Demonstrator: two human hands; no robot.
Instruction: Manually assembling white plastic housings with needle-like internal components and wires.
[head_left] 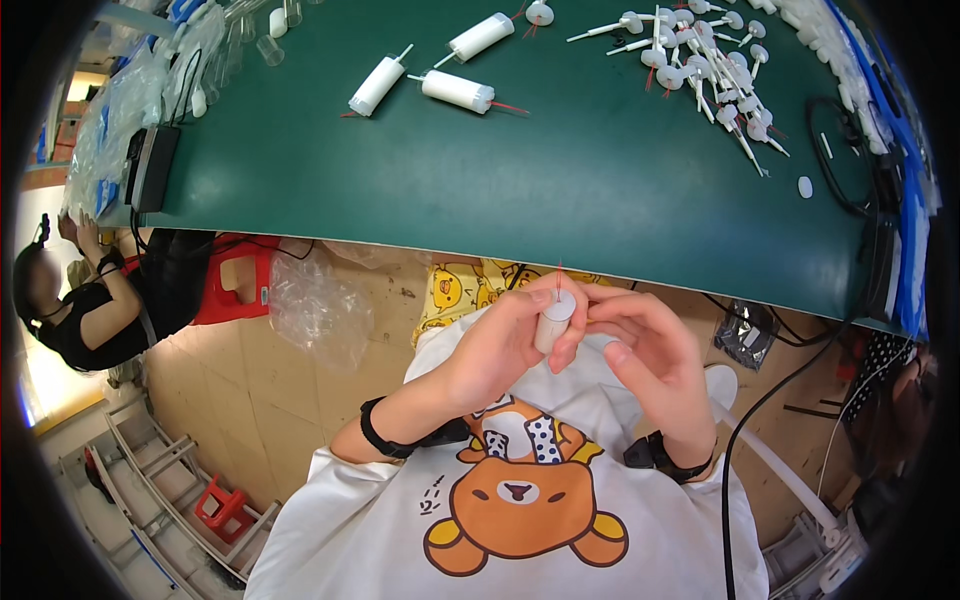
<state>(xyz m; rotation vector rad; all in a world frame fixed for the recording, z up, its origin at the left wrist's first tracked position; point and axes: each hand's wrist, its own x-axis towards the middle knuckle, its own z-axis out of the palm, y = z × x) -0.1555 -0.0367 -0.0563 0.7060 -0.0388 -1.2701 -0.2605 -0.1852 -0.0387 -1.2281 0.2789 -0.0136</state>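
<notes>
A white cylinder [553, 325] with a round white cap and thin red wires at its top is gripped in my left hand [505, 345], held over my lap just off the table's near edge. My right hand [655, 360] is beside it, thumb apart from the curved fingers. Its fingertips reach behind the left fingers, and I cannot tell whether they touch the cylinder. On the table lie three similar white cylinders [457, 91], each with a thin white tube at one end. Red wires show on some of them.
The green table [400, 180] holds a heap of white discs with stems and red wires [700, 65] at the far right. A black power adapter [153, 168] and clear plastic bags [110, 130] are at the left. A co-worker [90, 290] sits there. A black cable [728, 480] hangs at my right.
</notes>
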